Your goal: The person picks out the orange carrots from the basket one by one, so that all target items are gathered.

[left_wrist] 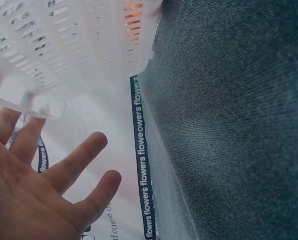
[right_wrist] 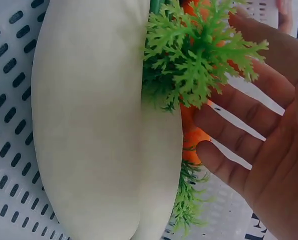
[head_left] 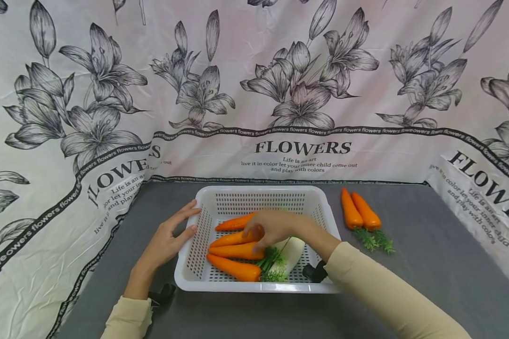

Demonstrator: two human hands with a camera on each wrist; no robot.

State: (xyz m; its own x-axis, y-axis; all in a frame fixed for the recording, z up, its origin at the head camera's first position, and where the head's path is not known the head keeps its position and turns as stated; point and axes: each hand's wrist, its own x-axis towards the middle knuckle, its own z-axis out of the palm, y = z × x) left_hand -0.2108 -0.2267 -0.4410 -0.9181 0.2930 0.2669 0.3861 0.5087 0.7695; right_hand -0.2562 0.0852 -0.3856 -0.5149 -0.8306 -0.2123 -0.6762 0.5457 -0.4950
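A white perforated basket point(head_left: 254, 286) holds several orange carrots point(head_left: 235, 270) with green tops and a pale white radish point(head_left: 292, 254). At its left rim is my left hand point(head_left: 165, 242), fingers spread and fairly straight, some tips over the edge. In the left wrist view the other fingers of that hand point(left_wrist: 43, 185) stand free of the basket. My right hand point(head_left: 277, 226) reaches inside, slightly blurred, over the carrots' leafy ends. Its fingers point(right_wrist: 239, 132) look extended beside the carrot greens point(right_wrist: 194, 55) in the right wrist view; greens partly hide the contact.
Two carrots point(head_left: 358, 212) with green tops lie on the grey tabletop point(head_left: 424, 254) right of the basket. A flower-printed cloth point(head_left: 297, 160) stands behind and along both sides. Dark wrist gear point(head_left: 315, 272) sits below the right sleeve.
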